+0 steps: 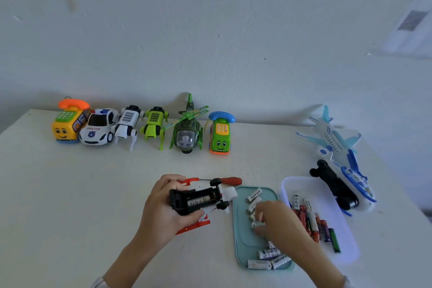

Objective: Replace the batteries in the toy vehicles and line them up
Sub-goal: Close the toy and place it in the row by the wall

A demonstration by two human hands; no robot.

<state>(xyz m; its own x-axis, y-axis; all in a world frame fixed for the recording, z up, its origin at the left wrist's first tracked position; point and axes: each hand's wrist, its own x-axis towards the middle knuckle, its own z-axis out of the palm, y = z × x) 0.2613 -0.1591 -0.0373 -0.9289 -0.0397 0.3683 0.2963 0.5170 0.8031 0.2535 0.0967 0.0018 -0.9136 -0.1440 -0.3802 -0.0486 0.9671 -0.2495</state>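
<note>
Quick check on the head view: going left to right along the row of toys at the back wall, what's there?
Yellow phone bus → police car → white robot dog → green robot dog → green helicopter → green phone car → far right, apart, blue-white airplane.

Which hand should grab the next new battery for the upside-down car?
Right. The right hand already touches the white batteries on the teal tray, while the left hand holds the car.
</note>
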